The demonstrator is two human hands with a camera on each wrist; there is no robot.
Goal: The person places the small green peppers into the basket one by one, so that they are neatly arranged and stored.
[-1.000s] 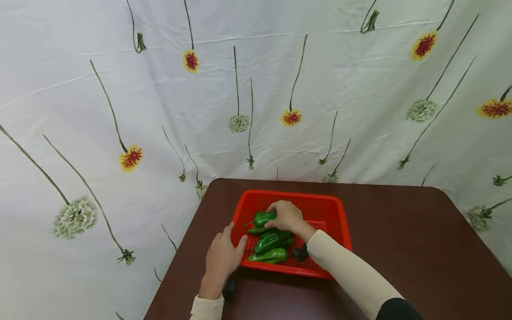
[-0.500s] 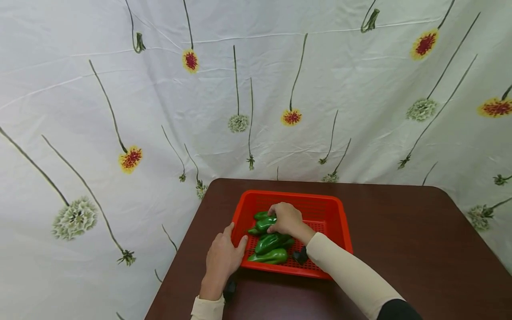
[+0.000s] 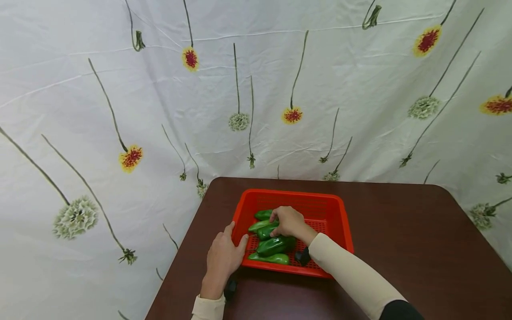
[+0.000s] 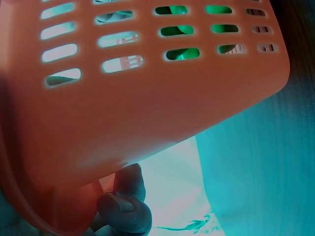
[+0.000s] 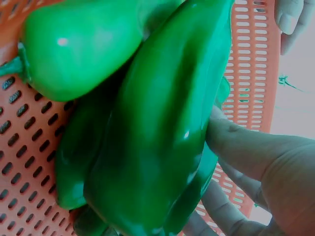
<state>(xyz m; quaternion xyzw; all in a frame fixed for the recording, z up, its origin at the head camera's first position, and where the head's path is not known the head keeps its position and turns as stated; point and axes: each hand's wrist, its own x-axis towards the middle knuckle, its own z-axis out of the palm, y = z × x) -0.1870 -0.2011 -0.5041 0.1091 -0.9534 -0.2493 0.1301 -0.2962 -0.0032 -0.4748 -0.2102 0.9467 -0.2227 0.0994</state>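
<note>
A red plastic basket [image 3: 320,202] with slotted walls sits on the dark table and holds several green peppers. My left hand [image 3: 224,255] grips the basket's left side at the near corner, its fingertips [image 4: 130,216] curled at the rim in the left wrist view. Inside the basket, my right hand [image 3: 290,221] pinches a green pepper [image 3: 266,232] between thumb and fingers. A large pepper [image 5: 157,123] lies in front of this hand in the right wrist view and partly hides the pinched one. Behind the hand are a lighter pepper [image 3: 259,226] and a darker pepper [image 3: 262,215].
At the basket's near side lies a slim pepper [image 3: 272,258]. The brown table [image 3: 400,231] extends to the right of the basket. A white cloth with printed flowers [image 3: 240,146] hangs behind the table. Black wrist devices show at both wrists.
My right hand has brought the pinched pepper slightly nearer to me, down against the large one. The peppers behind it now show more. My left hand has stayed on the basket.
</note>
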